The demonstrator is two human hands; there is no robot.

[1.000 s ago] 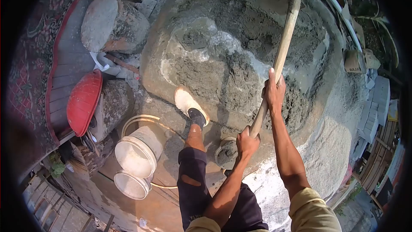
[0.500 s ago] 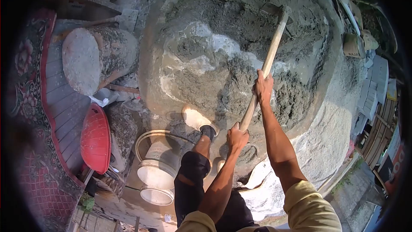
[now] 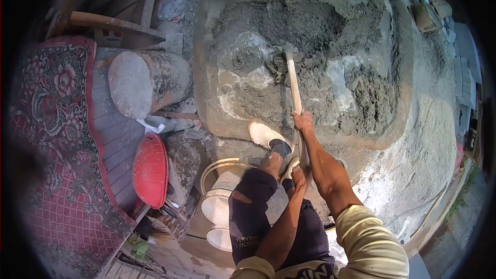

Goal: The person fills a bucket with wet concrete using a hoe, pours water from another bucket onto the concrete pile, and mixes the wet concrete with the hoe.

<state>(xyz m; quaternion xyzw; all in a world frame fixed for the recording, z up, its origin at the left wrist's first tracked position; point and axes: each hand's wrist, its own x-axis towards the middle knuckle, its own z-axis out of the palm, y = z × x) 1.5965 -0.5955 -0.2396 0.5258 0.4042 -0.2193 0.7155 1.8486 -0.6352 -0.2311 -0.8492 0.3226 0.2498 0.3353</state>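
A hoe (image 3: 294,83) with a pale wooden handle reaches from my body into the wet grey mortar (image 3: 310,20). Its blade end, partly hidden, rests in the mix near the middle. My right hand (image 3: 303,122) is wrapped round the handle about midway. Lower down, close to my legs, my left hand (image 3: 298,177) is closed on the handle's near end. Pale watery patches (image 3: 343,85) lie in the mortar around the hoe. One light-coloured shoe (image 3: 263,133) stands at the near edge of the mix.
At left are a red bowl-shaped basin (image 3: 151,170), a cement-crusted cylinder (image 3: 132,85) and a floral carpet (image 3: 62,113). White buckets (image 3: 217,206) stand beside my left leg. A pile of pale sand (image 3: 423,160) borders the mix on the right.
The hoe blade has come toward me and leftward through the mortar. Both hands have drawn back with the handle, nearer my body, and the view has shifted.
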